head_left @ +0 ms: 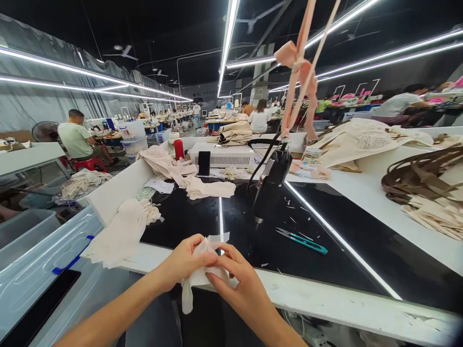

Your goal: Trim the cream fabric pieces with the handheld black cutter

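Between my two hands, at the front edge of the table, is a small piece of off-white fabric (187, 294). My left hand (188, 258) pinches it at its upper left, the thumb lying across the cloth. My right hand (237, 272) has its fingers bent round the right side of the same piece. One narrow end of the cloth hangs below the table edge, and a pale flap sticks out above the fingers. Teal thread snips (304, 241) lie to the right on the black tabletop (235, 219). A black hand tool (273, 180) hangs by peach fabric ties (298, 72).
Cream fabric pieces (121, 233) lie stacked at the left table corner, with more cut pieces (210, 187) farther back. A phone (204, 163) leans on a white box (226, 155). Brown straps (415, 176) lie at right. Clear plastic bins (54, 270) stand at left. Several people sit farther off.
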`<state>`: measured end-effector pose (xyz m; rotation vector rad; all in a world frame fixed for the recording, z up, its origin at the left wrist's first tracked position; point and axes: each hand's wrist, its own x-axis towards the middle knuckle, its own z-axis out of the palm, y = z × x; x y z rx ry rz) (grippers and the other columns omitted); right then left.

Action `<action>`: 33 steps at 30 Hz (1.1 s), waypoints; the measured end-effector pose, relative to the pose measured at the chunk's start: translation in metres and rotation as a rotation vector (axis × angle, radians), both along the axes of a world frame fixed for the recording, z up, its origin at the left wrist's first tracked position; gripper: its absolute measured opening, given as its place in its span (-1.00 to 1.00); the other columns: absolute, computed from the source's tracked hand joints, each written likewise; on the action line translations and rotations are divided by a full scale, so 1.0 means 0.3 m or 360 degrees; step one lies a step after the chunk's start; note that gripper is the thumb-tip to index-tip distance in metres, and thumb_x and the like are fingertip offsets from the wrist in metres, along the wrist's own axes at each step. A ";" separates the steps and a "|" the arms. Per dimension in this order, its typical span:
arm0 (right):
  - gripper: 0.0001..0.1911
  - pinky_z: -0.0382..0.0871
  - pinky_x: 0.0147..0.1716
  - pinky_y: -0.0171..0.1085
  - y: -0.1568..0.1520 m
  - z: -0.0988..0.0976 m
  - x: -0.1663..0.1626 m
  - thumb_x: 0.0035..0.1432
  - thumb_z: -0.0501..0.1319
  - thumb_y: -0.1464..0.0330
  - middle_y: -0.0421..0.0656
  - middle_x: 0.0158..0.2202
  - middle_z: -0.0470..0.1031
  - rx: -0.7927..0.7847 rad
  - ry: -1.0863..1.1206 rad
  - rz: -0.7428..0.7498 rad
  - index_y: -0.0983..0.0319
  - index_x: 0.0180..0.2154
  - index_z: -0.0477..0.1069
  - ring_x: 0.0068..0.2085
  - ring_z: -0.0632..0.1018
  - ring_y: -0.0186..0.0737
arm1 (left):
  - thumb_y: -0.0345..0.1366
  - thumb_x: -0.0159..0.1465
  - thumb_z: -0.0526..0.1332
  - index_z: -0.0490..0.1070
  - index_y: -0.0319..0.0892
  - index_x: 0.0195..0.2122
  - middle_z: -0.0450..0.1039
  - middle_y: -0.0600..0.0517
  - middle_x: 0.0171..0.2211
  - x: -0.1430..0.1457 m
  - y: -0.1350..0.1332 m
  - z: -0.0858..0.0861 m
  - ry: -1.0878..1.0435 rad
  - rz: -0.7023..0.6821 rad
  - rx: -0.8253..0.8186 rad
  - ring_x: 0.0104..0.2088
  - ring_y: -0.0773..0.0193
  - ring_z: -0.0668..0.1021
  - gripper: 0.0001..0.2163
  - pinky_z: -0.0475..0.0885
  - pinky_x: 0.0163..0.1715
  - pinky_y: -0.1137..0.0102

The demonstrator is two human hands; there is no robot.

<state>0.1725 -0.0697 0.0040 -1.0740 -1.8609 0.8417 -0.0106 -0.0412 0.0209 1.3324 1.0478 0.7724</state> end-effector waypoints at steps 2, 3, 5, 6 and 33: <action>-0.80 0.52 -0.19 -0.21 0.007 -0.002 0.002 0.19 0.28 0.31 -0.10 0.14 0.52 -0.0105 0.0009 0.0013 0.03 -0.19 0.67 -0.13 0.59 -0.09 | 0.18 0.02 0.47 0.36 -0.18 -0.24 0.34 0.13 -0.39 -0.002 0.006 -0.010 -0.0074 0.0038 -0.0083 -0.42 0.36 0.34 -0.43 0.19 -0.44 0.47; -0.81 0.52 -0.22 -0.21 0.009 -0.004 0.004 0.18 0.28 0.30 -0.10 0.15 0.52 -0.0130 0.0012 0.0020 0.03 -0.20 0.67 -0.18 0.58 -0.11 | 0.19 0.02 0.47 0.36 -0.18 -0.25 0.33 0.14 -0.40 -0.003 0.009 -0.015 -0.0097 0.0058 -0.0107 -0.43 0.37 0.33 -0.43 0.19 -0.45 0.47; -0.81 0.53 -0.17 -0.17 0.011 -0.009 0.007 0.18 0.28 0.31 -0.10 0.18 0.51 -0.0121 0.0011 0.0053 0.02 -0.24 0.68 -0.20 0.58 -0.12 | 0.19 0.02 0.47 0.35 -0.18 -0.28 0.32 0.15 -0.42 -0.005 0.014 -0.022 -0.0130 0.0096 -0.0135 -0.45 0.38 0.32 -0.44 0.19 -0.46 0.48; -0.81 0.53 -0.11 -0.14 0.011 -0.012 0.009 0.18 0.27 0.32 -0.10 0.19 0.50 -0.0106 0.0007 0.0074 0.02 -0.26 0.69 -0.18 0.58 -0.11 | 0.18 0.02 0.48 0.35 -0.18 -0.29 0.32 0.15 -0.42 -0.005 0.016 -0.025 -0.0146 0.0105 -0.0145 -0.45 0.38 0.33 -0.44 0.20 -0.46 0.48; -0.59 0.30 -0.53 -0.37 0.052 -0.013 0.070 0.03 0.42 -0.03 -0.24 -0.41 0.41 -0.0904 0.1013 -0.0286 0.12 -0.27 0.48 -0.41 0.43 -0.26 | -0.03 0.13 0.44 0.45 -0.21 -0.26 0.38 0.09 -0.39 0.061 0.068 -0.007 -0.0118 -0.0023 -0.0182 -0.43 0.37 0.35 -0.63 0.24 -0.40 0.49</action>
